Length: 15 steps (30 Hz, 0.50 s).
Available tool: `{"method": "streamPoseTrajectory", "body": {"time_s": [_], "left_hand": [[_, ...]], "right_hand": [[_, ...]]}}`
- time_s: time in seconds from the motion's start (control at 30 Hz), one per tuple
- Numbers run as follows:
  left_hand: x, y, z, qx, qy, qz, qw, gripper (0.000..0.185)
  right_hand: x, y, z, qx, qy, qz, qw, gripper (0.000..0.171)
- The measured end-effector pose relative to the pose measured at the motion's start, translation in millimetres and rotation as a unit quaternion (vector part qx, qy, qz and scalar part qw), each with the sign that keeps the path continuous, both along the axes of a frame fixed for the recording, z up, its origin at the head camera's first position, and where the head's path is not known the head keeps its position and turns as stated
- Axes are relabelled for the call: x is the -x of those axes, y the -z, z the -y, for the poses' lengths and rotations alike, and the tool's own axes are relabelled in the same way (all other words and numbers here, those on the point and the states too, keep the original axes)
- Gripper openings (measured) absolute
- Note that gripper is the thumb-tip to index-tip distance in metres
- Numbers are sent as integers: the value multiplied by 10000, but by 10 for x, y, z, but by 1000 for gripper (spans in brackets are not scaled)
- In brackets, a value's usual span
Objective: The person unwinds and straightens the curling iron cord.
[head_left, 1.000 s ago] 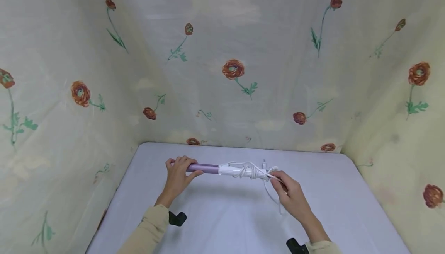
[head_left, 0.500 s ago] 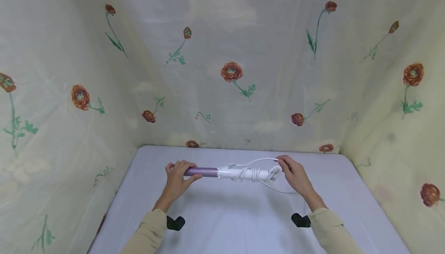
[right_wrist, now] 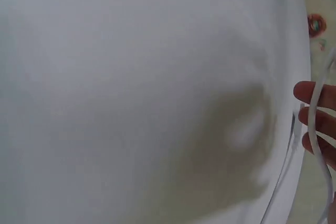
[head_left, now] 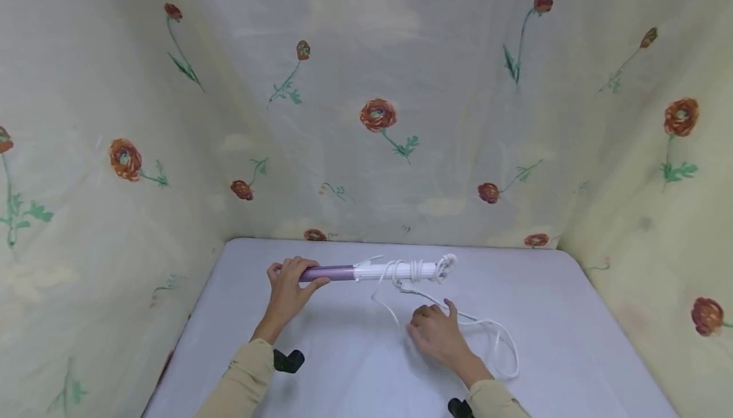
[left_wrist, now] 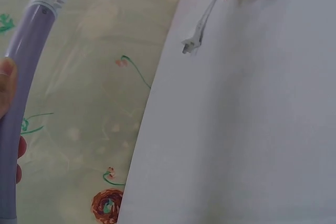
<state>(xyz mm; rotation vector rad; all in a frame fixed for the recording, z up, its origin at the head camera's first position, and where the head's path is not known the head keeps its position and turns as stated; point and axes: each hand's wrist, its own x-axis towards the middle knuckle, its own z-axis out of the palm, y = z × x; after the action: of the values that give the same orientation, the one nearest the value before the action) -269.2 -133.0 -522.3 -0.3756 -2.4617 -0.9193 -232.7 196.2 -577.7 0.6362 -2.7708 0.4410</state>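
Observation:
A curling iron lies lengthwise over the far part of the table, with a purple barrel [head_left: 338,273] and a white handle [head_left: 401,270]. My left hand [head_left: 289,281] grips the barrel's left end; the left wrist view shows the barrel [left_wrist: 26,77] beside my fingers [left_wrist: 6,85]. A few turns of white cord are still round the handle. The rest of the cord [head_left: 504,341] trails in loose loops on the table. My right hand [head_left: 435,334] holds the cord near the table's middle, and the cord [right_wrist: 313,129] crosses its fingers [right_wrist: 315,94]. The plug [left_wrist: 191,44] hangs near that hand.
The table [head_left: 343,373] is covered with a pale sheet. Cream fabric with red flowers [head_left: 378,151] closes it in at the back, left and right. A black wrist mount [head_left: 288,361] sits by my left sleeve.
My right hand came from the handle's far end toward me, drawing cord off the handle. More cord now lies loose on the table. The left hand kept its hold.

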Motion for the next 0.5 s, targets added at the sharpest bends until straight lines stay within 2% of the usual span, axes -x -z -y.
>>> {"method": "streamPoseTrajectory", "body": {"time_s": [0.13, 0.27, 0.4, 0.5], "left_hand": [[-27, 17, -44, 27, 2, 16, 10000, 39], [-63, 37, -81, 1, -47, 34, 10000, 38], [-66, 70, -170, 61, 84, 51, 9999, 38], [-67, 98, -269, 32, 245, 85, 9997, 39]], "right_hand": [[-224, -40, 264, 577, -128, 842, 9947, 39], [-286, -114, 433, 1111, -228, 1209, 9862, 49], [-300, -155, 447, 1336, 13, 1612, 9778, 48], [-311, -154, 392, 1475, -57, 1770, 9731, 36]]}}
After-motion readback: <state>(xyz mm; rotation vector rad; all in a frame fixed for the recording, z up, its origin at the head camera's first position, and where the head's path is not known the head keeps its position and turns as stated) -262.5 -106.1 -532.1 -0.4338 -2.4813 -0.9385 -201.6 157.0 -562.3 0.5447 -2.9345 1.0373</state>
